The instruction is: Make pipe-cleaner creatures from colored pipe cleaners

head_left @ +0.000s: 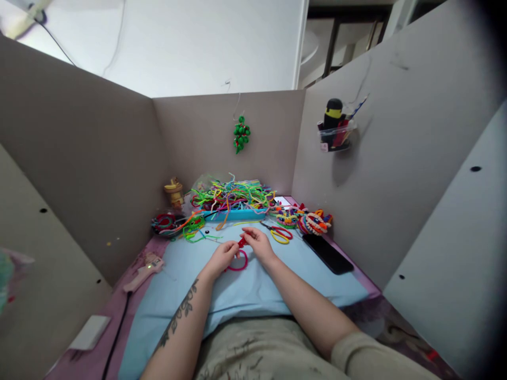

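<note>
Over the middle of the blue cloth, my left hand (225, 257) and my right hand (259, 245) meet with fingertips pinched. Both grip a small red piece (241, 243), whose details are too small to make out. From it, or just below it, a red ring-shaped band (244, 261) hangs by my left fingers. Whether band and piece are joined I cannot tell. Scissors with red and yellow handles (281, 234) lie open beyond my right hand. Left of my hands lie a green strand figure (194, 226) and loose green strands.
A blue tray (237, 215) heaped with coloured strands stands at the back. Colourful bands (315, 221) and a black phone (328, 254) lie right. A glue gun (146, 272) with its cord and a white box (90, 332) lie left. Grey panels (225, 137) enclose three sides.
</note>
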The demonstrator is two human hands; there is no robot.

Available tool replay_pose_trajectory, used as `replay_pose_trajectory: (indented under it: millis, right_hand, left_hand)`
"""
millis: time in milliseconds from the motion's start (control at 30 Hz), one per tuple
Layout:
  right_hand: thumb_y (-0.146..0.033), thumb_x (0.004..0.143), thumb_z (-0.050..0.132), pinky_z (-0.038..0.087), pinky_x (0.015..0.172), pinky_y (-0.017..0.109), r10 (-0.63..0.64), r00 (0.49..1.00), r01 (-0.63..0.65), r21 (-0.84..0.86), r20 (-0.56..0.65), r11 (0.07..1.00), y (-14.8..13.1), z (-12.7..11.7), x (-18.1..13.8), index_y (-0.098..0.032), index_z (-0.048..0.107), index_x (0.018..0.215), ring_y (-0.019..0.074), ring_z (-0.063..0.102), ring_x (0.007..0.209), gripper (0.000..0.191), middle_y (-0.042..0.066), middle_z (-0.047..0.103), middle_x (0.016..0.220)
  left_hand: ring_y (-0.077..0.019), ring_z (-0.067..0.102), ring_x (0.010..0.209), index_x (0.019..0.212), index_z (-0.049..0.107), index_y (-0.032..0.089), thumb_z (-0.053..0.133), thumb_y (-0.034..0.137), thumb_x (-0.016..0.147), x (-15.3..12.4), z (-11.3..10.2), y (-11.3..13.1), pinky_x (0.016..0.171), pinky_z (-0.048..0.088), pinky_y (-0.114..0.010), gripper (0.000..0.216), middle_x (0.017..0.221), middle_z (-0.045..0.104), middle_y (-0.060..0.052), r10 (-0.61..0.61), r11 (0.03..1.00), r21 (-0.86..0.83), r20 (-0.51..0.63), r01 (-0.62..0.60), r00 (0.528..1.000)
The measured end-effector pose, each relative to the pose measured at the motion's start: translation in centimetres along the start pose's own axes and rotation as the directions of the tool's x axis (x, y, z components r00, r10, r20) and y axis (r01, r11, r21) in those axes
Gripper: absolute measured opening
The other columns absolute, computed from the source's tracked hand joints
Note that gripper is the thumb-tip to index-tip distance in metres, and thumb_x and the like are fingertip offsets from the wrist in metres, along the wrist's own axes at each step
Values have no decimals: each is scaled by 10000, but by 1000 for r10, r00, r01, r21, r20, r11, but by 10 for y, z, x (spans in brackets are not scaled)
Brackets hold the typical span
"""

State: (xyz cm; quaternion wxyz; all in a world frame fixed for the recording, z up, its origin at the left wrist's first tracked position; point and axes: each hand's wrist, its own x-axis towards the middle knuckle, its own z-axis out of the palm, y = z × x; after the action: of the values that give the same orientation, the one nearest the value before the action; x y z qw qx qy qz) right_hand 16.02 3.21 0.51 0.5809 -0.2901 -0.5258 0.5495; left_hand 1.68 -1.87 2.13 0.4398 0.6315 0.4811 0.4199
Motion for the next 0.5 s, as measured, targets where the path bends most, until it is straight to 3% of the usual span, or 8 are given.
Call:
replay_pose_trajectory:
  millis: [233, 500]
  right_hand:
    - [-138, 614, 538, 491, 711, 307, -35, 999, 36, -31, 13, 999, -2, 1, -3, -157, 547, 980, 153, 619, 749, 366, 44, 662, 837]
    - [-89, 552, 444, 479, 659, 269, -111, 994, 111, -35, -11, 993, 3, 5, -3, -194, 485, 892, 129, 586, 720, 357, -10, 597, 774]
  left_hand:
    - [-121, 465, 550, 620, 564, 166, 413, 378, 826, 1, 0, 0, 544, 321, -222, 332, 572, 545, 5, 198, 938, 312, -113, -154, 974]
    - [-130, 529, 568, 770, 542, 209, 324, 357, 888, -5, 5, 1, 563, 314, -220, 289, 595, 578, 9, 261, 743, 668, -222, -49, 940]
